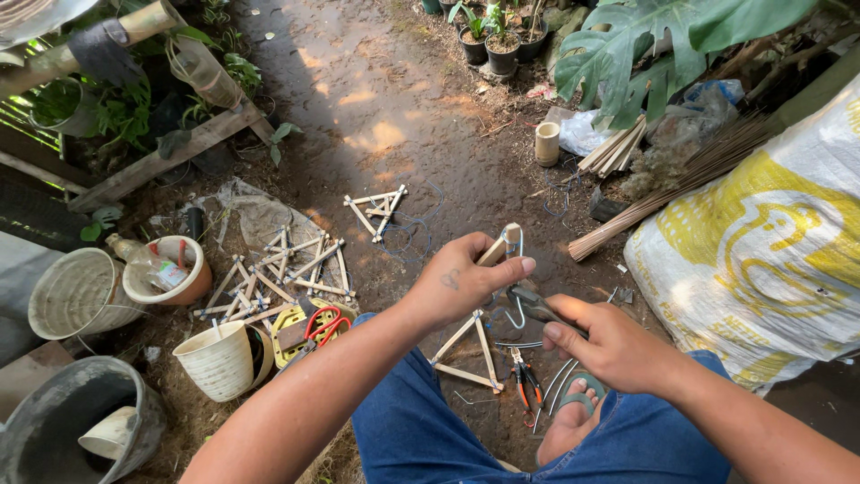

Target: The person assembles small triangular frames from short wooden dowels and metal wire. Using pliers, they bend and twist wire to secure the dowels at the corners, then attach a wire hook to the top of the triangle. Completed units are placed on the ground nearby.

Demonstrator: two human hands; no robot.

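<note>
Closest to the camera are the knees in blue denim shorts and a bare foot in a green sandal on the dirt ground. Just past that, both hands are up over the lap. The left hand is closed around the top of a bamboo stick frame, a triangle-ish thing made of pale sticks joined at the corners, hanging down from the grip toward the ground. The right hand is wrapped shut on a pair of pliers, nose pointing at the joint where a bit of wire loops over the stick end.

Looks to me like the wire-tying step at that top corner is underway. I'd guess the next bit needs the pliers to bite the loose wire end and twist it snug without splitting the stick.

Orange-handled cutters lie on the ground near the foot. To the left is a heap of finished stick frames, a white basket, and a yellow-and-white sack far right
</note>
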